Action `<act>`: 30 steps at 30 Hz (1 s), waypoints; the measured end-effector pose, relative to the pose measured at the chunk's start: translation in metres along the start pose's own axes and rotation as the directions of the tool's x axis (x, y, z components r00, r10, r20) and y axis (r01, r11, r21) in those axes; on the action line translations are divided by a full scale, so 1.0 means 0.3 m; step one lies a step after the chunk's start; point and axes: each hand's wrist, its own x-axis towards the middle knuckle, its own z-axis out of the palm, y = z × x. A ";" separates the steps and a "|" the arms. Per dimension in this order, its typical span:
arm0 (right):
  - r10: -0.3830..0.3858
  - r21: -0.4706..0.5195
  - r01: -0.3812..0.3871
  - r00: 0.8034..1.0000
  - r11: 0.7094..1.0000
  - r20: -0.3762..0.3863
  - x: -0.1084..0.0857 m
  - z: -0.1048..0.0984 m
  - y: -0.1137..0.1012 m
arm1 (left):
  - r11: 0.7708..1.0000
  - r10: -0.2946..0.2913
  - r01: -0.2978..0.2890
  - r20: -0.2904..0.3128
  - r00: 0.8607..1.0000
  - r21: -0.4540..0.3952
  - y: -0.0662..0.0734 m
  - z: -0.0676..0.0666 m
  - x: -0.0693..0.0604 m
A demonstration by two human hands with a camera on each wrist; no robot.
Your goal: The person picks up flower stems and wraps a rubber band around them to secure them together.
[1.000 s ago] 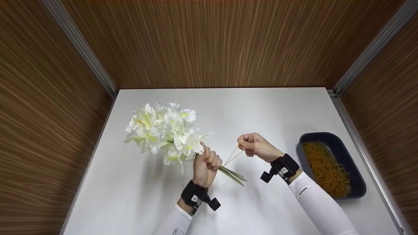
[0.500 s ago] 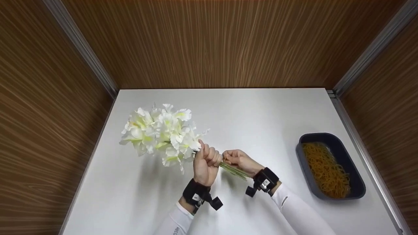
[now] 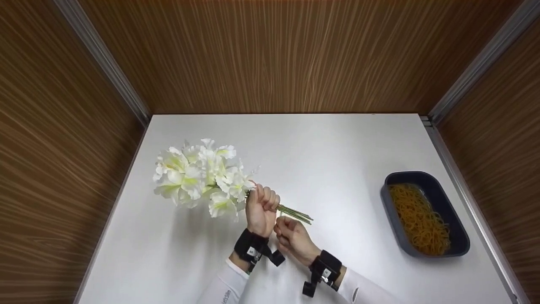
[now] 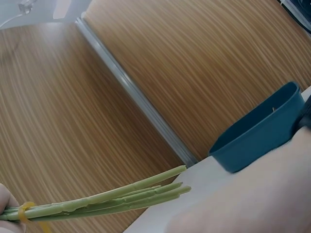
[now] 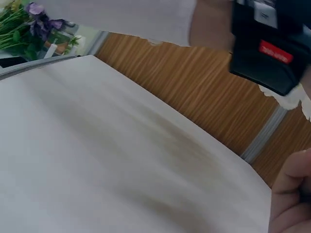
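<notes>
White flowers [image 3: 202, 175] are bunched at the left, their green stems [image 3: 296, 213] gripped in my left hand [image 3: 261, 211] with the ends sticking out to the right. My right hand [image 3: 295, 238], just below the stems, pinches a thin rubber band [image 3: 280, 214] pulled down from them. In the left wrist view an orange-yellow band [image 4: 24, 211] loops round the stems [image 4: 112, 199] beside the left fingers. The right wrist view shows part of a hand [image 5: 294, 194] at its right edge.
A dark blue container [image 3: 392, 215] of orange rubber bands [image 3: 417, 219] stands on the white table [image 3: 320, 143] at the right. Wood-patterned panels [image 3: 270, 55] enclose the back and sides. The right wrist view includes purple flowers [image 5: 41, 22] beyond the table's edge.
My right hand has moved left and down, from the right of the stems to below them, drawing the band with it. The bouquet and left hand have shifted slightly left.
</notes>
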 end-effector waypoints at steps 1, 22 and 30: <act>-0.027 -0.028 0.026 0.999 0.999 -0.032 -0.010 0.010 0.007 | 1.000 0.007 -0.007 0.003 1.000 0.002 -0.001 -0.006 0.003; -0.417 -0.669 0.352 0.906 0.655 0.069 -0.149 0.076 -0.242 | 0.984 -0.048 0.057 -0.055 0.997 0.166 -0.035 -0.013 0.007; -0.249 -0.709 0.267 0.960 0.653 0.132 -0.164 0.099 -0.427 | 0.955 -0.153 0.155 -0.027 0.988 0.253 -0.046 -0.021 -0.014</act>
